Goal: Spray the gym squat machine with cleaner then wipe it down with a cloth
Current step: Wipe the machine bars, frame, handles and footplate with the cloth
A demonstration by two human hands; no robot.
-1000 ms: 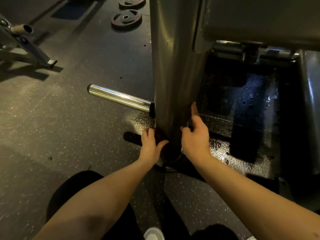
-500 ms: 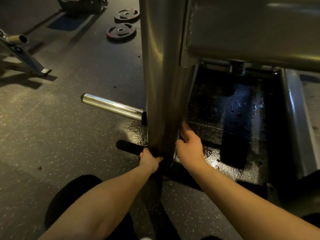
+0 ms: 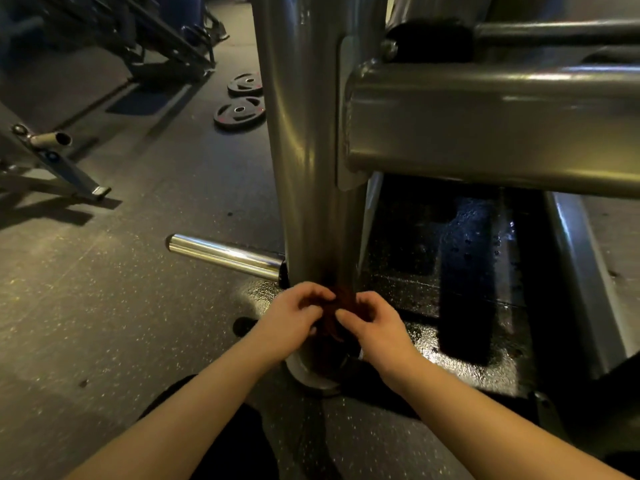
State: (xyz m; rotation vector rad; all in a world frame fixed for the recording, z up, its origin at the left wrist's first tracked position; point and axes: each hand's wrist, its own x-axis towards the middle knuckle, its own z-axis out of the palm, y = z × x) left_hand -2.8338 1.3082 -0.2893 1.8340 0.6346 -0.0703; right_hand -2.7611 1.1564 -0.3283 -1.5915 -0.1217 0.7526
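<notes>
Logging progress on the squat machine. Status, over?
Left hand and right hand both grip cloth. Cloth bunched low in front of post. Chrome peg juts out left, clear of hands.

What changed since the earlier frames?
Both hands left the sides of the upright post and met before its base; the left hand and right hand now bunch the dark cloth between them. Post, chrome peg and weight plates unmoved.

I see the squat machine, grey steel, its upright post vertical with a chrome peg jutting left near the base. The dark reddish cloth is bunched against the post, pinched between left hand and right hand.
</notes>
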